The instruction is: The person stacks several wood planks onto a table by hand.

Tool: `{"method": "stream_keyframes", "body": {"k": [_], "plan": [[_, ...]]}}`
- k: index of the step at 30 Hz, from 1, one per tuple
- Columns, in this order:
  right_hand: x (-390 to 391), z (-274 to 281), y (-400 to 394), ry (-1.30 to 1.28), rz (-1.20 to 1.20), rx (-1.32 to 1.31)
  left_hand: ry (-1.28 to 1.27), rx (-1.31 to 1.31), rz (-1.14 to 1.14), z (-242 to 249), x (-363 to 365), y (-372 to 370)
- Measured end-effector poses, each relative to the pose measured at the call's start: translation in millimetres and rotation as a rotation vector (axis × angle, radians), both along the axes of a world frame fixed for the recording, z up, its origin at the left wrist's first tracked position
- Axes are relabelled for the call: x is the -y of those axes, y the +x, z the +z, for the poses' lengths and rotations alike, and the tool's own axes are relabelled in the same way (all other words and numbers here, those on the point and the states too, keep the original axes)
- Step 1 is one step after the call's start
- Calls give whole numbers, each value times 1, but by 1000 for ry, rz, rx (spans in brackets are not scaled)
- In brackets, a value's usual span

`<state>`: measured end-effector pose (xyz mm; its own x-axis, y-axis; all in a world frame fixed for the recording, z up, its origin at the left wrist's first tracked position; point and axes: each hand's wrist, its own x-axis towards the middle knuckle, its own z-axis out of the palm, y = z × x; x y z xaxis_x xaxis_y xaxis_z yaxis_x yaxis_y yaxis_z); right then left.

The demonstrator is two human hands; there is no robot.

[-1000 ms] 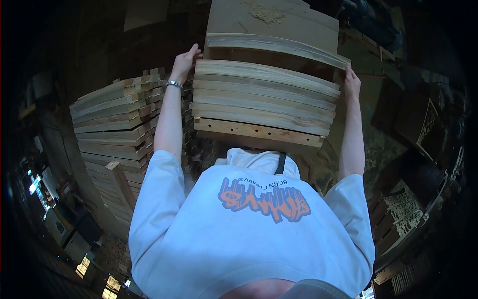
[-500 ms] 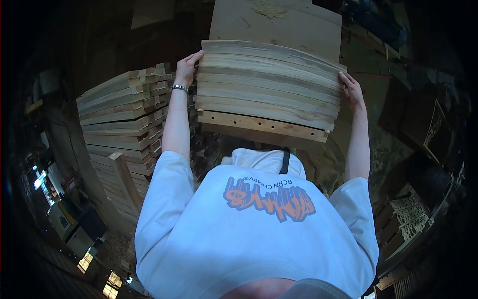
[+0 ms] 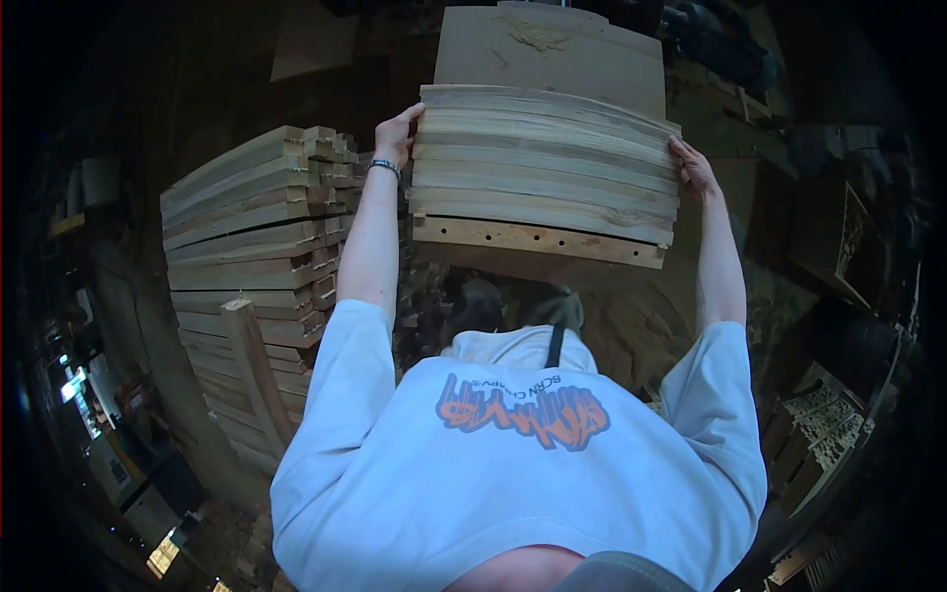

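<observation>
A row of pale wooden boards [image 3: 543,163] lies side by side in front of me, long edges together. The nearest board [image 3: 538,240] has several round dark holes along its face. My left hand [image 3: 398,136] grips the left ends near the far corner, thumb and fingers pressed to the wood; a metal bracelet is on that wrist. At the opposite ends, my right hand [image 3: 695,168] holds the far right corner with its fingers curled against it. Between them the boards are squeezed together. The undersides of the boards and some fingertips are hidden.
Beyond the boards is a flat panel [image 3: 552,61] with sawdust on it. To the left stands a tall stack of timber pieces [image 3: 242,222], with a single upright post [image 3: 258,370] leaning beside it. A dark machine [image 3: 725,49] is at the far right, and a box [image 3: 838,242] sits right.
The view has shifted slightly, so the boards and panel appear a little further right. Both hands keep their places at the board ends.
</observation>
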<state>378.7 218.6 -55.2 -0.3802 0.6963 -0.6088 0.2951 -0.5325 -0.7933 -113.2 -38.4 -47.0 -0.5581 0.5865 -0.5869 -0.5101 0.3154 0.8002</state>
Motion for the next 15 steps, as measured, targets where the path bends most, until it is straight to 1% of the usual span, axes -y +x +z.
{"method": "stream_keyframes", "body": {"k": [2,3,4,6,7,8,9,11,12,14,15], "plan": [[22,25,-14,88,-92,129,-117,-90,34,7,6,10],[23,24,-21,298,-10,338,-212,-265,-26,4,7,9],[36,22,-26,296,-11,337,-213,-266,-27,2,12,13],[102,49,-68,1270,-8,935,-120,-1359,38,14,9,44],[143,46,-90,1302,86,802,50,-1351,-66,38,-2,72],[186,43,-112,1299,273,680,214,-1329,-170,56,-13,107],[231,44,-136,1353,306,542,318,-1350,-290,53,-31,132],[284,41,-168,1343,277,610,252,-1393,-514,47,-67,170],[291,39,-172,1355,275,616,265,-1393,-506,43,-75,176],[286,36,-179,1301,140,602,-64,-1613,-690,34,-95,182],[287,36,-179,1311,122,613,-143,-1580,-727,32,-101,181]]}}
